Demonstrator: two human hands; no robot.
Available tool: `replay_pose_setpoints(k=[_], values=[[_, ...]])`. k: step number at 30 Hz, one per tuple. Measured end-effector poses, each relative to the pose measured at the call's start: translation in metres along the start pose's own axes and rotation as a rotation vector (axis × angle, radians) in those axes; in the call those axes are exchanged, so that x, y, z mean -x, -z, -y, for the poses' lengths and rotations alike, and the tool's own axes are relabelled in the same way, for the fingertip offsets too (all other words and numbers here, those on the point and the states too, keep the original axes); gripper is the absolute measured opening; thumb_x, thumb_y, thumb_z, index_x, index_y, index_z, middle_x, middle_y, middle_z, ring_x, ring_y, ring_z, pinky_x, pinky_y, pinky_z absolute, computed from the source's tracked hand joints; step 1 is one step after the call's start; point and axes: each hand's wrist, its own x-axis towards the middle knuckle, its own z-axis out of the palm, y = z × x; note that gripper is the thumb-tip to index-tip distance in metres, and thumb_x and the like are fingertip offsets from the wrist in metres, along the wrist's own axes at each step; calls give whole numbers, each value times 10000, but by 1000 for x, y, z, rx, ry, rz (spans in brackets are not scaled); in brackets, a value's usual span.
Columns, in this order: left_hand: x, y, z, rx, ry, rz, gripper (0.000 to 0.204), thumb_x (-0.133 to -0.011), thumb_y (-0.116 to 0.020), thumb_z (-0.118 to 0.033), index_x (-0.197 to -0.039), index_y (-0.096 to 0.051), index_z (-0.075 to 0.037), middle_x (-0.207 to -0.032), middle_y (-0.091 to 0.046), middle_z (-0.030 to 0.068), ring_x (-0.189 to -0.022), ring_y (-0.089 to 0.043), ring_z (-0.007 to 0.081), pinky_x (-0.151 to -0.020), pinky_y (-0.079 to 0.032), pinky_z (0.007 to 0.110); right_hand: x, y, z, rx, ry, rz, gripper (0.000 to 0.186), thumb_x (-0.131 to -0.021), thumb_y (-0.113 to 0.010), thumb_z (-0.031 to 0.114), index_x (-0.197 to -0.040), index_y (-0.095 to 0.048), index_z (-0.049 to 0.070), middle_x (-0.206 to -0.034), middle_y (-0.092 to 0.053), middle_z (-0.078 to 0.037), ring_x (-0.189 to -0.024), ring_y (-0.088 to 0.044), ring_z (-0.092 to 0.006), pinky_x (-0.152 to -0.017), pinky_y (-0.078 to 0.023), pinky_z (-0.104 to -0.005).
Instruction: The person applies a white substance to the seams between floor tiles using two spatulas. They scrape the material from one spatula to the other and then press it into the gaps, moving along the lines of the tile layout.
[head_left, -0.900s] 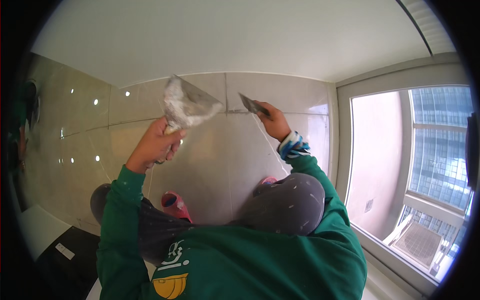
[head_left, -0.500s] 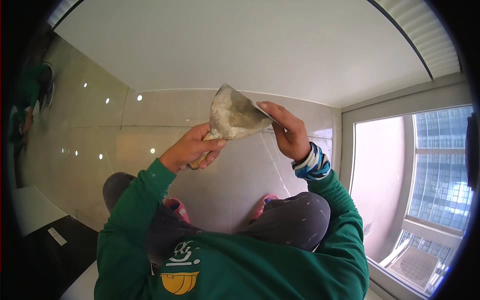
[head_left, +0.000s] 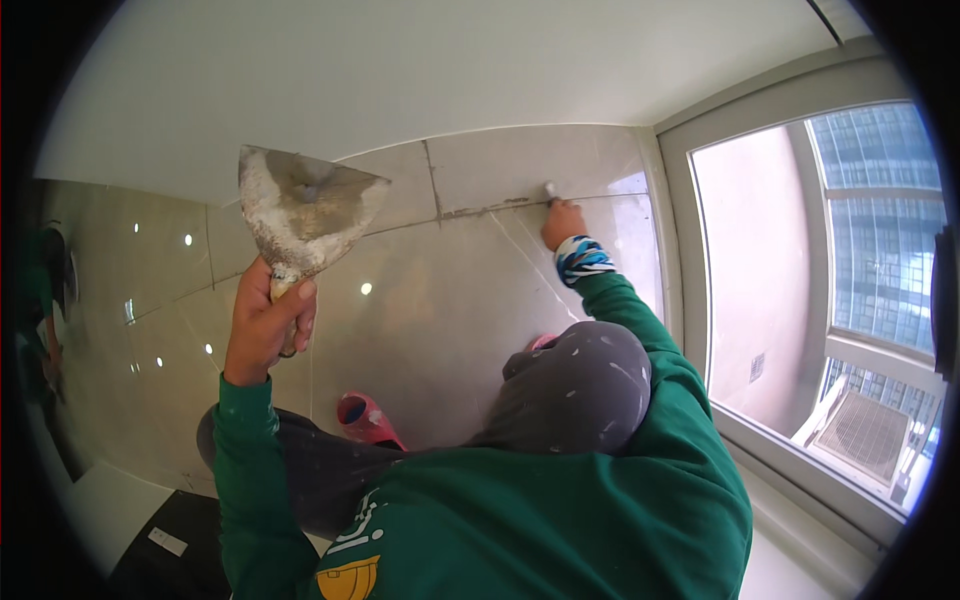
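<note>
Your left hand point(head_left: 270, 325) grips the handle of the wide scraper point(head_left: 335, 225), raised left of centre; your right hand point(head_left: 563, 226) is closed on a small blade point(head_left: 550, 189), mostly hidden, at the tile joint point(head_left: 485, 208) right of upper centre. Half a second ago the two tools met mid-frame; now they're well apart. Your grey knee point(head_left: 580, 385), lower centre-right, hides most of one pink shoe point(head_left: 543, 341). White panelling point(head_left: 420, 65) spans the top, a window point(head_left: 870, 260) the right.
</note>
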Motion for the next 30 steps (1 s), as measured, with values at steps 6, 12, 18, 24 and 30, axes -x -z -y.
replay_pose_setpoints(k=[6,12,18,24,30], values=[[-1,1,7,-18,-61,-25,429,-1000,-643,-190,-1366,-514,-8,-650,-537,28,-438,-458,89,-396,-391,232,45,-43,146,-81,410,-65,341,-929,-539,111,-1194,-612,-91,-1202,-640,-267,-1180,-580,-420,-977,-523,-462],[-1,5,5,-23,-29,-17,366,-986,-663,-161,-1301,-545,-16,-674,-564,28,-469,-492,93,-419,-411,241,31,2,146,-222,483,170,364,-866,-567,27,-1217,-650,-21,-1184,-679,-239,-1182,-598,-411,-984,-538,-461],[-2,5,6,-36,-38,-24,336,-991,-654,-155,-1276,-552,-10,-669,-562,21,-467,-490,87,-423,-413,243,24,34,35,-183,338,-84,474,-827,-538,-53,-1280,-647,33,-1242,-673,-189,-1154,-594,-401,-1006,-517,-449],[-10,-12,1,-91,-43,5,336,-992,-653,-150,-1279,-555,-6,-675,-561,21,-469,-482,83,-429,-410,239,63,-1,37,-17,469,-131,460,-841,-551,-38,-1296,-612,-24,-1218,-649,-210,-1160,-576,-395,-1052,-490,-414],[-11,-12,2,-100,-47,-38,289,-993,-652,-146,-1238,-573,-15,-673,-570,20,-469,-481,76,-431,-403,232,44,5,-16,-248,227,-170,359,-864,-517,-2,-1208,-617,-22,-1193,-641,-227,-1143,-577,-415,-1010,-502,-449]])
